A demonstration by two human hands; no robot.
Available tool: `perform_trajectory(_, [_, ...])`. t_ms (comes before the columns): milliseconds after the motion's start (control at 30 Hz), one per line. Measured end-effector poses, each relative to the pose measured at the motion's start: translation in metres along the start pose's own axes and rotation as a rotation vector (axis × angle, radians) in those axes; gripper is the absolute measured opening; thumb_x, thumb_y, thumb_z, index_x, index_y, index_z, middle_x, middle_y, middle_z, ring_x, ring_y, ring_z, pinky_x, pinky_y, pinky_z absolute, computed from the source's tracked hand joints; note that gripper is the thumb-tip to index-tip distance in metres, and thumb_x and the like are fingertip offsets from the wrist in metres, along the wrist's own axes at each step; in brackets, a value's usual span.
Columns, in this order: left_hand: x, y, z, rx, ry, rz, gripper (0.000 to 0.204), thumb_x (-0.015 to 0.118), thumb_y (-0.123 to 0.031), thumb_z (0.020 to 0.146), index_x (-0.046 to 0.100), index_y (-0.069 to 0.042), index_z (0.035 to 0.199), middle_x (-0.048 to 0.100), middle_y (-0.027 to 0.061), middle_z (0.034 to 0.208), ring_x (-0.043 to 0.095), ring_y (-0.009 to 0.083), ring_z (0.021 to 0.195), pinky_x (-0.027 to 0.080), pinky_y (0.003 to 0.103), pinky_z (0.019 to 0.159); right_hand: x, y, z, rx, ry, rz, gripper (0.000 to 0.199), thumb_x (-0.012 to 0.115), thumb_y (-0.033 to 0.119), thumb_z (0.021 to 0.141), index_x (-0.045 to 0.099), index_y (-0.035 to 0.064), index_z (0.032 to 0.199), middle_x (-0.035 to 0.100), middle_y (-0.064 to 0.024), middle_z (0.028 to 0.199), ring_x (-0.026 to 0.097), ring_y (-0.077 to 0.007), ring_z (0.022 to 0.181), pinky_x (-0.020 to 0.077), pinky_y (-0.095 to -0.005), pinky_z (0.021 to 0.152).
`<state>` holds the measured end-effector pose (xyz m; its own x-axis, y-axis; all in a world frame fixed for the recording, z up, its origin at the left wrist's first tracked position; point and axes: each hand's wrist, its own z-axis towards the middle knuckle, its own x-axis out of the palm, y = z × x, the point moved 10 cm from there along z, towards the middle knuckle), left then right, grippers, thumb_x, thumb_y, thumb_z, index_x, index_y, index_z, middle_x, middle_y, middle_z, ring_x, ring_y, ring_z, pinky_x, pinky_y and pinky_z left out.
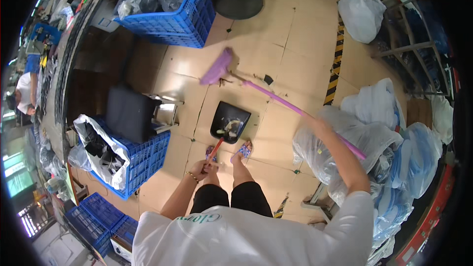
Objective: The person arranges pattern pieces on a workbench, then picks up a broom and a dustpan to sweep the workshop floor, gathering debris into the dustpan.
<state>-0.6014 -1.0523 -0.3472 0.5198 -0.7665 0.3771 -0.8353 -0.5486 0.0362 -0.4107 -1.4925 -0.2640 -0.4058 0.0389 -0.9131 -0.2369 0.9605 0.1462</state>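
A purple broom stretches across the middle, its head on the tiled floor and its pole running to the right. My right hand is closed round the pole, with the arm reaching forward. Dark scraps lie on the tiles beside the broom head. In front of my feet rests a black dustpan with a red handle, and some light bits sit in its pan. The handle's end is gripped in my left hand, near my left knee.
Blue crates holding dark bundles stand ahead and at left, by a black chair and a long workbench. Bagged goods pile up at right, past striped floor tape. A round stand base is ahead. Another person sits far left.
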Motion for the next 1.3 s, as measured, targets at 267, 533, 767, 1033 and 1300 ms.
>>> perform_trajectory(267, [-0.023,-0.002,0.034,-0.145,0.012,-0.227,0.008,0.035,-0.006,0.082,0.039,-0.001,0.085,0.038,0.0038,0.059,0.037,0.0082,0.043,0.033,0.016,0.036,-0.085,-0.072,-0.143,0.260,0.359,-0.219,0.045,0.045,0.020,0.083,0.032,0.0296,0.125,0.058,-0.0158,0.067,0.056,-0.0340,0.060,0.0440,-0.0437,0.056])
perform_trajectory(533, [-0.007,0.000,0.044,-0.076,-0.023,-0.105,0.010,0.035,-0.010,0.083,0.040,-0.003,0.078,0.036,0.0017,0.055,0.035,0.0084,0.040,0.032,0.017,0.035,-0.101,-0.084,-0.146,0.466,0.112,0.071,0.038,0.045,0.026,0.083,0.040,0.0255,0.121,0.058,-0.0153,0.087,0.054,-0.0363,0.076,0.0416,-0.0441,0.066])
perform_trajectory(767, [0.013,-0.015,0.016,-0.032,-0.117,-0.066,0.008,0.037,-0.006,0.081,0.039,-0.002,0.074,0.035,-0.0006,0.052,0.032,0.0053,0.039,0.026,0.015,0.033,-0.009,-0.086,0.113,0.449,-0.252,0.377,0.031,0.038,0.027,0.084,0.047,0.0270,0.114,0.058,-0.0172,0.087,0.056,-0.0327,0.079,0.0420,-0.0411,0.068])
perform_trajectory(1033, [-0.002,0.012,0.040,-0.074,-0.221,0.052,0.018,0.044,-0.008,0.080,0.040,-0.010,0.063,0.036,-0.0026,0.053,0.033,0.0056,0.042,0.026,0.018,0.035,0.107,-0.122,0.052,1.155,-0.078,0.902,0.051,0.047,0.043,0.080,0.052,0.0004,0.108,0.059,-0.0193,0.085,0.056,-0.0283,0.078,0.0440,-0.0347,0.068])
perform_trajectory(1300, [-0.040,0.020,0.126,-0.180,-0.172,0.250,0.018,0.045,-0.009,0.078,0.040,-0.010,0.061,0.035,-0.0003,0.050,0.033,0.0092,0.039,0.030,0.020,0.035,0.119,-0.030,-0.171,0.685,0.159,0.367,0.039,0.035,0.020,0.086,0.034,0.0266,0.124,0.056,-0.0224,0.088,0.055,-0.0365,0.081,0.0431,-0.0434,0.067])
